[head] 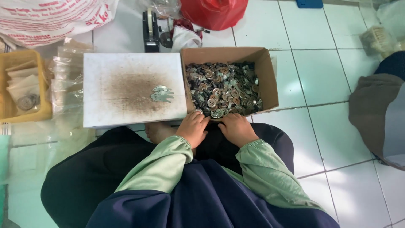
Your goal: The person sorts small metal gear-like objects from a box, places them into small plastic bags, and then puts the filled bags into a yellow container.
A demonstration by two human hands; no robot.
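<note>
White floor tiles (320,80) carry a cardboard box (270,80) of small metal parts (223,88); both hands, left hand (193,128) and right hand (237,128), rest at its near edge, fingers curled, parts just beyond them.

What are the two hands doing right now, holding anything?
Left hand: curled at the near edge of the cardboard box of small metal parts; any hold cannot be told.
Right hand: curled beside it; cannot be told.

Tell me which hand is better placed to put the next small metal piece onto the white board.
Probably the left hand. It rests at the near edge of the brown cardboard box of small metal pieces, right beside the stained white board. The right hand sits farther from the board.
</note>
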